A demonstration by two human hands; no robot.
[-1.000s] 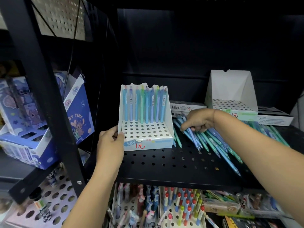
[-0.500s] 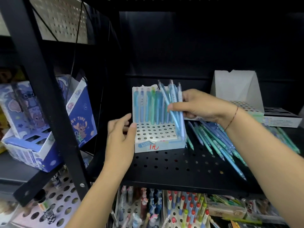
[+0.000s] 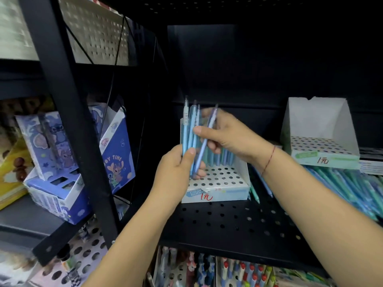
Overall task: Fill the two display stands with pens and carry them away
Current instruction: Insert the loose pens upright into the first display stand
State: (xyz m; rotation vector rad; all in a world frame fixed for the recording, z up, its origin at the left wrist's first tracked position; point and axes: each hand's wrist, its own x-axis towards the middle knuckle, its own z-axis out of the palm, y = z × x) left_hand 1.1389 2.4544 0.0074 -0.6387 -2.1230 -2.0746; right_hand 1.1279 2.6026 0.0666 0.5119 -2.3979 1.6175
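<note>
A white display stand (image 3: 219,183) with a perforated base stands on the black shelf (image 3: 228,222), its back row filled with blue pens. My left hand (image 3: 176,170) grips a bunch of blue pens (image 3: 189,129) upright in front of the stand. My right hand (image 3: 223,135) pinches one blue pen (image 3: 204,146) slanting across that bunch. A second stand (image 3: 323,143), with no pens in it, sits at the back right. Loose blue and green pens (image 3: 348,185) lie in a pile on the shelf to the right.
A black shelf post (image 3: 68,112) runs down the left. Blue cartoon-printed boxes (image 3: 62,162) sit on the neighbouring shelf at left. Stands of red-capped pens (image 3: 244,270) fill the shelf below. Flat boxes (image 3: 371,164) lie behind the right stand.
My right hand lifted pens from the pile to the stand. My left hand left the stand's side and now grips the bunch, while my right pulls out one pen.
</note>
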